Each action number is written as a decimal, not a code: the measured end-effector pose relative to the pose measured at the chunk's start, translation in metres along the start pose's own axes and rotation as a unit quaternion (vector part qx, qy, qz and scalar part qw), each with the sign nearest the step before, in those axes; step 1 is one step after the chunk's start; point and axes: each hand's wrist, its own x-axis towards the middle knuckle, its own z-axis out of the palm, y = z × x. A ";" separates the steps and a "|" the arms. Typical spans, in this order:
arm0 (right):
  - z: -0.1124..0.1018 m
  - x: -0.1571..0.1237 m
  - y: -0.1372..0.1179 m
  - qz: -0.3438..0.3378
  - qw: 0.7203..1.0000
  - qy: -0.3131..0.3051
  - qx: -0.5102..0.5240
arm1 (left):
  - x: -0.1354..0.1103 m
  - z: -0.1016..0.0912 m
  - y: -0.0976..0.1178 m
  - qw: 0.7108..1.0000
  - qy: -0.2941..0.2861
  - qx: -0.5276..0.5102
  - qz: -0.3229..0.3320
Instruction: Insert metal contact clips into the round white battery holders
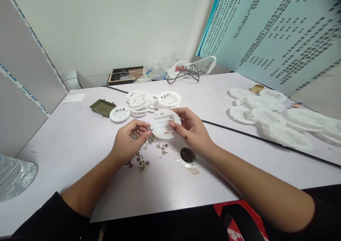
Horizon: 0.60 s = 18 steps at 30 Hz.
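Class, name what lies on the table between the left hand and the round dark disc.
Loose metal clips lie there, as the head view shows.

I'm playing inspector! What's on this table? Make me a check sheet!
Surface: white table.
Job's things: round white plastic holders, stacked; small metal clips, scattered.
Clutter: olive-green box; dark round disc.
Hands: left hand pinches a clip; right hand grips one holder.
Cables: black cable along the table; dark cable on a plastic bag.
Surroundings: water bottle; blue printed panel.
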 end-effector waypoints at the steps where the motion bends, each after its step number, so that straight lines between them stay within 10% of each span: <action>1: 0.000 -0.001 0.000 -0.002 1.000 -0.009 0.004 | 0.000 0.000 0.000 1.000 0.001 0.008 -0.001; 18: 0.005 -0.010 -0.002 0.003 0.992 -0.089 0.085 | -0.001 0.000 0.001 0.998 0.012 0.058 -0.001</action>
